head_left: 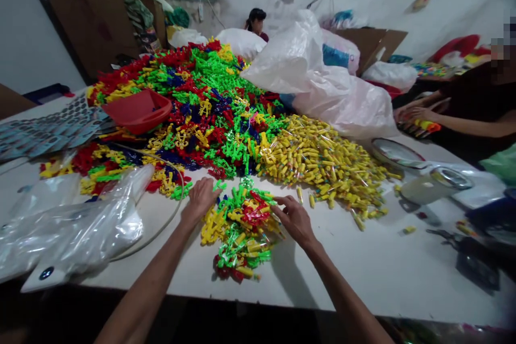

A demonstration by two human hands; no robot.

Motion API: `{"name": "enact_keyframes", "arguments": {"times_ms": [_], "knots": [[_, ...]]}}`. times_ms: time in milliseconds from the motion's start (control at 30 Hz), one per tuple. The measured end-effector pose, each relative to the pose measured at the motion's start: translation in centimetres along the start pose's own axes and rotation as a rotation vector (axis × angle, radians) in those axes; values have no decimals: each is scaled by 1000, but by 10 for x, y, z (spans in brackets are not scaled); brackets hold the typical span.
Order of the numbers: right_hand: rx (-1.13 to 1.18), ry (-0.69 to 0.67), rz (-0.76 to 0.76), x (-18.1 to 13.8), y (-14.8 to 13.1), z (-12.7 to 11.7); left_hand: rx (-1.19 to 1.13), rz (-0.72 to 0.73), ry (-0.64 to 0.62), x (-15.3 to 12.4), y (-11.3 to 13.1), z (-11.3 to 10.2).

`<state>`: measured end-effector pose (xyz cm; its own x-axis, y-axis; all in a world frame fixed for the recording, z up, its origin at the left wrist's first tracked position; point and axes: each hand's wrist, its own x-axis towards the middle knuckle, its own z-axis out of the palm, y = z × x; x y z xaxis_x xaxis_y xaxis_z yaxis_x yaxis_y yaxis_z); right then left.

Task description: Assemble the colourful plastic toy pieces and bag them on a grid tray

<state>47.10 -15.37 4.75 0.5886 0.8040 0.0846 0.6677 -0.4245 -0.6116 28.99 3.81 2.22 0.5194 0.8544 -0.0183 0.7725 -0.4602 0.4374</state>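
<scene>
My left hand [200,197] is at the left edge of a small heap of plastic figures [255,209] in red, green and yellow. Its fingers reach toward a green piece, and whether they touch it I cannot tell. On the heap's right side is my right hand [295,216], thumb and fingers apart, with the fingertips at the edge of the pieces. Small yellow capped tubes [252,247] in clear wrap lie among the figures in this heap. Behind it rises a large mound of similar figures [213,80], beside a wide pile of yellow tubes [322,161].
A red scoop [139,110] rests on the mound. Clear plastic bags [80,220] and a thin hoop [177,209] lie at left, near printed cards [48,129]. To the right are a jar [437,185], dark scissors [443,236] and a co-worker's hands [421,113] holding pieces.
</scene>
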Motion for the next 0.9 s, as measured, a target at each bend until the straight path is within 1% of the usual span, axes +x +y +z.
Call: {"name": "enact_keyframes", "arguments": {"times_ms": [100,167,233,300,333,367,400,433,467,500,533,600,667,700,767,833,900], "knots": [[-60,-19,71,13,13,-7,18,13,-49,23,-8,10],[-207,14,175,24,24,-16,9,31,-71,30,-7,14],[-354,56,273,34,36,-25,-6,38,-75,32,-3,14],[-409,74,323,43,45,-31,-41,23,-40,27,2,10],[-406,72,329,46,48,-33,-103,4,-9,22,5,8],[-400,69,331,49,49,-34,-212,-20,12,14,8,4],[-385,67,330,50,48,-34,-370,-42,11,5,11,1],[-363,65,324,49,45,-34,-562,-64,-18,-5,15,-3],[-343,59,314,47,40,-33,-762,-82,-82,-16,19,-6],[-289,42,290,44,33,-33,-938,-95,-181,-28,23,-8],[-181,1,254,38,24,-34,-1077,-104,-295,-39,27,-10],[178,-159,164,24,4,-35,-1254,-128,-500,-60,36,-12],[561,-345,93,8,-17,-36,-1357,-144,-642,-76,43,-12],[688,-419,79,1,-26,-37,-1396,-149,-677,-81,47,-12],[782,-494,82,-12,-39,-35,-1447,-147,-708,-89,52,-11],[823,-519,96,-21,-44,-31,-1467,-125,-728,-93,55,-11],[864,-523,104,-26,-43,-27,-1501,-102,-758,-95,56,-11]]}}
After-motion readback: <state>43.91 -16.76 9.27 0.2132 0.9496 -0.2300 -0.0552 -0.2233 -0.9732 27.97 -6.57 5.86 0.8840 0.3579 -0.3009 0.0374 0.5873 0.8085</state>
